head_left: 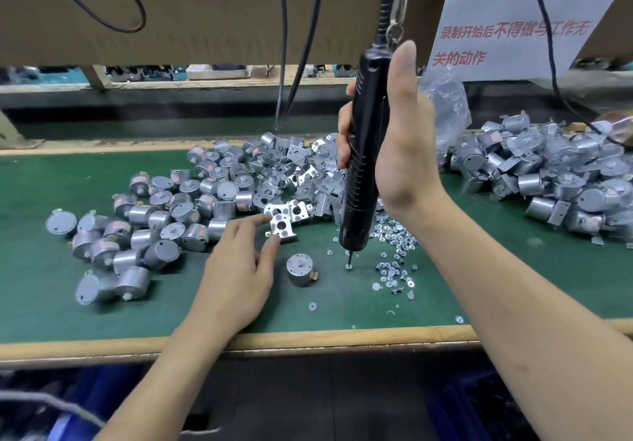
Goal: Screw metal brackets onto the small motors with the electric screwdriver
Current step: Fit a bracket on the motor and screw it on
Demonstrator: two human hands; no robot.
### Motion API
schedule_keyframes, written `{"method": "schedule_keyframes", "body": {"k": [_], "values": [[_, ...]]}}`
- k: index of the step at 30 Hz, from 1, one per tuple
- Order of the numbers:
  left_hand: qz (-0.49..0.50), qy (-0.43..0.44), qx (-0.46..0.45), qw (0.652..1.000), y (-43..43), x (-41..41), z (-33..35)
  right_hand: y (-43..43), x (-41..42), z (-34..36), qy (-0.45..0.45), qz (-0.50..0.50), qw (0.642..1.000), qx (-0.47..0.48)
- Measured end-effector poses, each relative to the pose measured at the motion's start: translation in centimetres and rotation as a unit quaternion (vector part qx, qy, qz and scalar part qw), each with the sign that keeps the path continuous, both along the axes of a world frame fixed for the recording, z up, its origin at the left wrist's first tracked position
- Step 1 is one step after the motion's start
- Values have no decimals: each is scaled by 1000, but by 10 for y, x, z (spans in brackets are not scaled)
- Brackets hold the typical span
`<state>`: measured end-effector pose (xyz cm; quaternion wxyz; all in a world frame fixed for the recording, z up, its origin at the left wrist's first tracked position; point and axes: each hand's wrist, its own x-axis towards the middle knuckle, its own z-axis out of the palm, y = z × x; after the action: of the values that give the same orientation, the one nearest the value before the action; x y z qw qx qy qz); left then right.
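Note:
My right hand (397,139) grips the black electric screwdriver (363,152) upright, its bit tip resting on a single screw (348,267) on the green mat. My left hand (239,266) reaches to a shiny metal bracket (281,224) at the near edge of the bracket heap; forefinger and thumb touch it on either side. One small silver motor (300,269) stands alone on the mat, shaft up, just right of my left hand and left of the bit. Loose screws (394,255) lie scattered to the right of the screwdriver.
A pile of bare motors (154,221) covers the mat's left. Loose brackets (301,173) heap behind the screwdriver. Motors with brackets fitted (555,180) are piled at the right. Cables (284,63) hang from above. The wooden bench edge (308,337) runs along the front.

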<state>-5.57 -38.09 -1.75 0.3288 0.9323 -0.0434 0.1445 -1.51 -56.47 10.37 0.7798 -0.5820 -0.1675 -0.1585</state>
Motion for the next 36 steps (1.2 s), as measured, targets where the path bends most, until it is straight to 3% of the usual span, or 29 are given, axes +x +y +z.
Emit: {"method": "schedule_keyframes", "body": {"k": [5, 14, 21, 27, 30, 36], "values": [[7, -2, 89, 996, 2, 14, 1, 0, 0, -3, -10, -12, 1000, -13], [-17, -82, 7, 996, 5, 11, 2, 5, -5, -3, -24, -33, 999, -26], [-68, -93, 94, 989, 17, -1, 2, 3, -8, -2, -19, -43, 999, -8], [-51, -154, -44, 986, 13, -14, 0, 3, -10, -2, -16, -44, 999, -2], [-80, -205, -22, 975, 11, -23, -1, 4, -10, -2, -17, -49, 999, -6], [-112, -214, 15, 970, 5, -28, -2, 6, -11, -1, -20, -61, 998, -9]]}}
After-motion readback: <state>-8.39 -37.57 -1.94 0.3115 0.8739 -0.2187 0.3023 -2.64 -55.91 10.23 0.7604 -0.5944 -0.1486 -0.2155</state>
